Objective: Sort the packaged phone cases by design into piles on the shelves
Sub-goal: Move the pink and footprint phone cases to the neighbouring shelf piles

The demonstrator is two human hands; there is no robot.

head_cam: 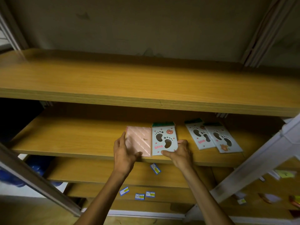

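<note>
My left hand (123, 151) holds the pink case (138, 140). My right hand (181, 151) pinches the footprint case (164, 138) on the middle shelf (68, 137). It should go onto the matching pile (212, 137).

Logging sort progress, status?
Left hand holds pink quilted packaged case; right hand holds grey footprint-print packaged case. Two matching footprint cases piled right. Nothing blocking.

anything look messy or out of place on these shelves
The two footprint cases at the right of the middle shelf lie askew and overlapping, no neat pile. Small blue labels are scattered loose on the lower shelves.
</note>
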